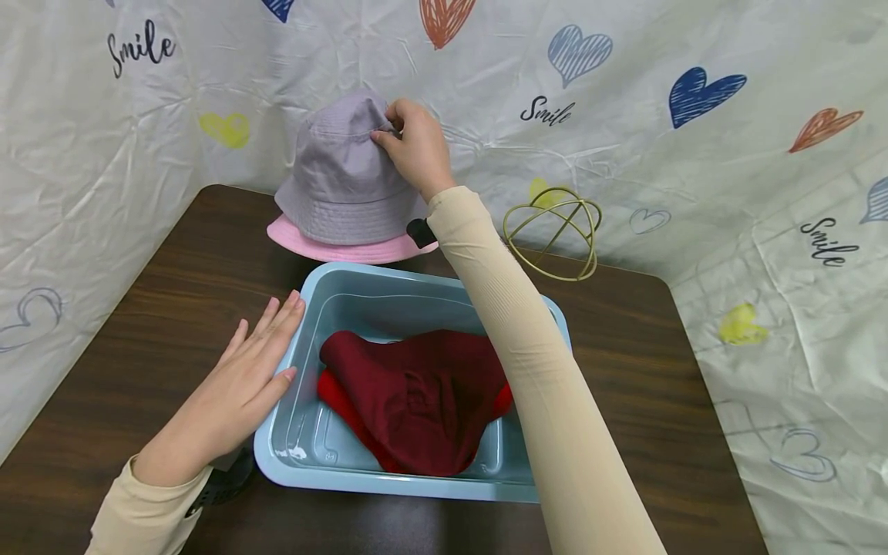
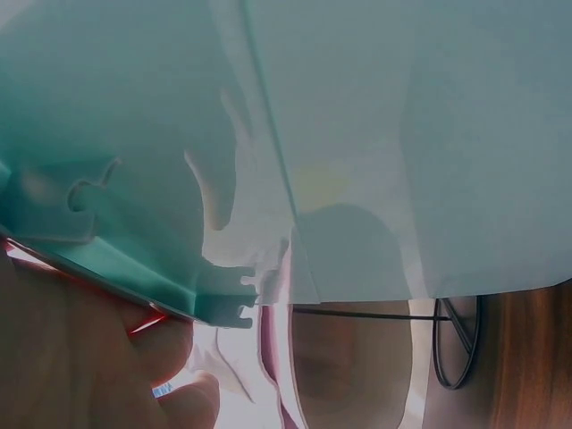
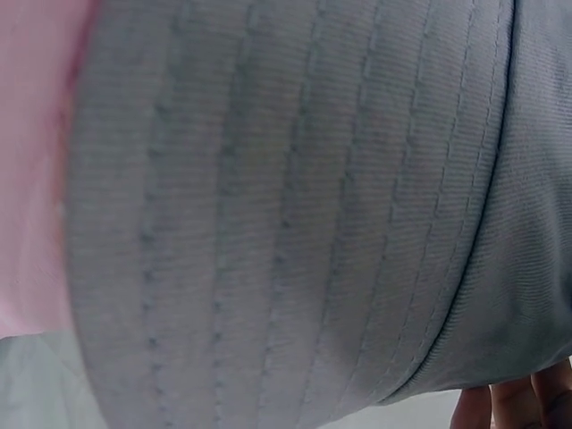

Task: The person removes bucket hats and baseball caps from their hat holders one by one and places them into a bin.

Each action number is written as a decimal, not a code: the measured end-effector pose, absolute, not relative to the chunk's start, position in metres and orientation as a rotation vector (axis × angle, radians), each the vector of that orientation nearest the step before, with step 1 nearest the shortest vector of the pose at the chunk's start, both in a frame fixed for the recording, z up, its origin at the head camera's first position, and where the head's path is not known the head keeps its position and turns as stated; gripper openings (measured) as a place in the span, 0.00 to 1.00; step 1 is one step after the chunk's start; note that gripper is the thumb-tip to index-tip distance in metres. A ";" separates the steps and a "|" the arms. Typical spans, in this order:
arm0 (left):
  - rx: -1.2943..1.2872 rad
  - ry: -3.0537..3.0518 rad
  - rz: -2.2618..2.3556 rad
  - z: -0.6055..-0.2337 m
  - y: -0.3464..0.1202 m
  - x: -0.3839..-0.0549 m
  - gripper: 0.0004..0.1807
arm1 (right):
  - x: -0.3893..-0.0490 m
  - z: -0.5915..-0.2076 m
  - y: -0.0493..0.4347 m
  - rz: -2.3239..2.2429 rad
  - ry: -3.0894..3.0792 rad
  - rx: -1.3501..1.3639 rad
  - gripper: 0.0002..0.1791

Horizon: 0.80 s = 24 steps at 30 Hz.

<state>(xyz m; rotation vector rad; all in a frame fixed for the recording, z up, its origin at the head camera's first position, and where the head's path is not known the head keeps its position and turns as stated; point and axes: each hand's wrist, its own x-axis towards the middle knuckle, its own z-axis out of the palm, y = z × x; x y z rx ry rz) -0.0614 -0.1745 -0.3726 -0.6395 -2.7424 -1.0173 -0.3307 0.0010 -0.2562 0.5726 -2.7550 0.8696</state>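
Note:
At the back of the table a lavender-grey bucket hat (image 1: pixel 350 173) sits over a pink hat, whose brim (image 1: pixel 312 237) shows below it. My right hand (image 1: pixel 416 146) pinches the grey hat's crown at its upper right side; in the right wrist view the stitched brim (image 3: pixel 295 206) fills most of the picture. My left hand (image 1: pixel 239 385) lies against the left rim of a light blue plastic bin (image 1: pixel 333 486), fingers straight. Inside the bin a dark red cap (image 1: pixel 423 393) lies on a brighter red piece of fabric (image 1: pixel 354 416).
A gold wire stand (image 1: pixel 555 231) is at the back right of the dark wooden table (image 1: pixel 638 370). Behind and beside the table hangs a white cloth (image 1: pixel 624 169) printed with hearts and the word Smile. My right forearm crosses over the bin's right side.

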 end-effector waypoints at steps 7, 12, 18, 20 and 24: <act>-0.643 -2.742 -1.018 -0.373 -0.175 -0.061 0.39 | -0.330 -0.257 0.000 0.880 -2.725 0.560 0.09; -0.642 -2.736 -1.026 -0.374 -0.175 -0.061 0.39 | -0.331 -0.258 -0.001 0.893 -2.709 0.535 0.09; -0.643 -2.733 -1.033 -0.373 -0.175 -0.061 0.40 | -0.331 -0.259 -0.001 0.940 -2.667 0.518 0.08; -0.644 -2.733 -1.033 -0.373 -0.175 -0.061 0.40 | -0.331 -0.259 -0.001 0.960 -2.657 0.507 0.08; -0.648 -2.728 -1.028 -0.373 -0.175 -0.061 0.40 | -0.330 -0.258 -0.002 0.990 -2.640 0.495 0.09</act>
